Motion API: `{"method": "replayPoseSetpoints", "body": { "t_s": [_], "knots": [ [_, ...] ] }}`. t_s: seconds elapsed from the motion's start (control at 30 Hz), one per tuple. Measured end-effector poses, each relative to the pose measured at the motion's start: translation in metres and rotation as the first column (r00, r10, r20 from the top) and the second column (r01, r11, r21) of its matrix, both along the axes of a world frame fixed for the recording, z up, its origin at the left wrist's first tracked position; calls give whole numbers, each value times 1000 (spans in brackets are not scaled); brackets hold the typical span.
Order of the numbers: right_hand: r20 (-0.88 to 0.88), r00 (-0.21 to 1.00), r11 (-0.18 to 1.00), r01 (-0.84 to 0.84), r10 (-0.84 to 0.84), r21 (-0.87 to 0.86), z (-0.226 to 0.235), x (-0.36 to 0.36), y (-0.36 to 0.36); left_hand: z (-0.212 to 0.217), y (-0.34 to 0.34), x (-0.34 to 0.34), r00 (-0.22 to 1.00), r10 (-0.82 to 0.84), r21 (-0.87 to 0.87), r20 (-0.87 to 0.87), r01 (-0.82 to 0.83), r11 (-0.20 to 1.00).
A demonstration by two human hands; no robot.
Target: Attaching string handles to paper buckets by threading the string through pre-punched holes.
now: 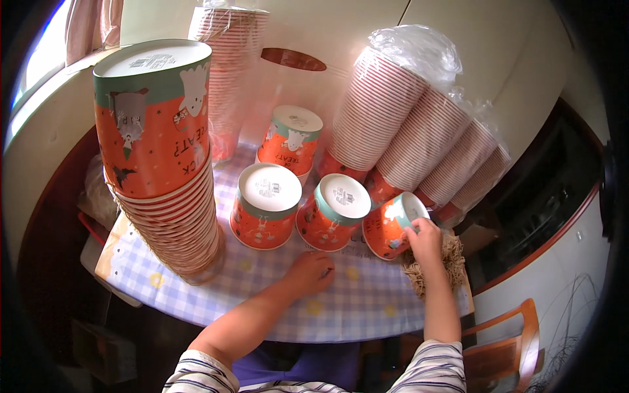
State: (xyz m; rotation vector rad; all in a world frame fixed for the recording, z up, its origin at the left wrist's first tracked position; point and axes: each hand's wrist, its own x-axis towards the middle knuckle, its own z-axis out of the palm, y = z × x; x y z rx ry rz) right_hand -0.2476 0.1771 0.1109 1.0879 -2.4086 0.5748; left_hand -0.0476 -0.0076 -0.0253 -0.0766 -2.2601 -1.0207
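Note:
My right hand grips the green-banded base edge of an upturned orange paper bucket at the right of the row, which leans slightly. My left hand rests on the tablecloth with its fingers curled in; what they hold, if anything, is hidden. Just beyond it stand two more upturned paper buckets, one in the middle and one to its left. Behind these is another upturned bucket. A bundle of tan twine lies under my right wrist.
A tall stack of upturned paper buckets towers at the left. Plastic-wrapped bucket stacks lean at the back right, and another wrapped stack stands at the back left. A checked tablecloth covers the table. A wooden chair stands right.

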Motion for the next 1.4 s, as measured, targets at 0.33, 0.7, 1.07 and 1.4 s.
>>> {"method": "replayPoseSetpoints", "body": {
  "t_s": [0.33,0.7,1.07,1.4],
  "knots": [
    [-200,977,997,-74,69,-16,13,1,-50,-6,-4,-2,999,-20,-7,-40,20,1000],
    [-92,872,873,-485,480,-48,64,60,-251,2,-5,3,1000,-2,-9,23,2,1000],
    [-157,877,877,-471,454,-98,42,18,-313,-1,-1,1,1000,-27,6,10,27,1000],
    [-234,864,856,-488,446,-171,80,19,-306,1,-1,2,999,-22,5,47,22,1000]
  ]
}}
